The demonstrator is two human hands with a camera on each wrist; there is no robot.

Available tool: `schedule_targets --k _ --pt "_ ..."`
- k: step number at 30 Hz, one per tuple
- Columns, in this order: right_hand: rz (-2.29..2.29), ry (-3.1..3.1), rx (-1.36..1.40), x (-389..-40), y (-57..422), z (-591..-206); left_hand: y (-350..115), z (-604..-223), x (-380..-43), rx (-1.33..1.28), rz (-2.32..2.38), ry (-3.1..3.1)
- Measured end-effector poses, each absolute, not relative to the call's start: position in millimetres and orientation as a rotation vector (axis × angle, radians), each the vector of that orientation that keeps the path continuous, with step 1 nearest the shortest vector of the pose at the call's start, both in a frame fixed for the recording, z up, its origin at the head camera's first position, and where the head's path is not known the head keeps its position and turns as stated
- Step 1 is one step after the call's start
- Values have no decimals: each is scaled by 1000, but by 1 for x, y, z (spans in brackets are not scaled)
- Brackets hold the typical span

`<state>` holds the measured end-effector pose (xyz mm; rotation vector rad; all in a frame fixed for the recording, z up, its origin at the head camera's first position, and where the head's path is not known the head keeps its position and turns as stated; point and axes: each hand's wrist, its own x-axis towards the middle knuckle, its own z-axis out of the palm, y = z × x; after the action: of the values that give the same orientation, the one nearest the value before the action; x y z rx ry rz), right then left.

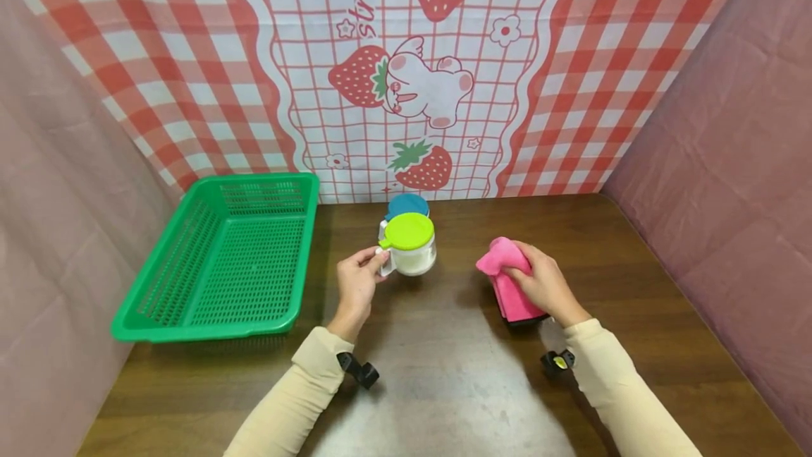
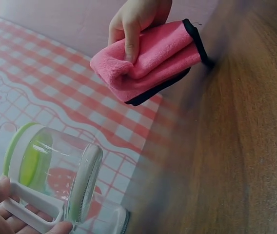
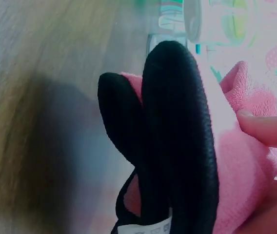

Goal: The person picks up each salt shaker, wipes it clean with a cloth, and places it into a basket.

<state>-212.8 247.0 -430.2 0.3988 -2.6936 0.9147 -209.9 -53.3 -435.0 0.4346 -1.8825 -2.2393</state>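
Observation:
My left hand [image 1: 358, 282] grips the white handle of a clear jar [image 1: 415, 259] with a lime-green lid. In the left wrist view the jar [image 2: 60, 170] is tilted on its side to the camera, its handle between thumb and fingers. My right hand [image 1: 547, 284] holds a folded pink cloth [image 1: 512, 288] with black edging, pinched under the thumb. The right wrist view shows the cloth's black border [image 3: 177, 131] up close and a white label at its bottom. Behind the green-lidded jar stands a second jar with a blue lid [image 1: 408, 204], mostly hidden.
A green plastic basket [image 1: 298, 281] with perforated walls stands on the left of the brown wooden table [image 1: 444, 386]. A strawberry-patterned checked cloth [image 1: 552, 90] hangs at the back. Plain pinkish curtains [image 1: 710, 161] border both sides.

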Motion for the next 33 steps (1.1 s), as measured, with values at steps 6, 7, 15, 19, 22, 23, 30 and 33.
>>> schedule_targets --k 6,7,15,19,22,23,30,33 --pt "964 -2661 381 -213 241 -427 -55 -432 -209 422 -2245 -1867" --pt "970 -2653 382 -213 241 -427 -55 -431 -210 420 -2245 -1866" --pt "945 -2599 399 -212 234 -425 -54 -427 -208 402 -2249 -1852" --pt "911 -2566 414 -212 232 -423 -54 -426 -208 399 -2244 -1846" --pt "898 -2544 426 -211 230 -422 -54 -425 -208 393 -2234 -1853" --pt "894 -2539 430 -211 230 -422 -53 -424 -208 390 -2230 -1858" --pt "895 -2542 444 -209 227 -420 -51 -419 -205 383 -2192 -1887" --pt "892 -2542 449 -209 226 -419 -50 -419 -205 387 -2194 -1885"
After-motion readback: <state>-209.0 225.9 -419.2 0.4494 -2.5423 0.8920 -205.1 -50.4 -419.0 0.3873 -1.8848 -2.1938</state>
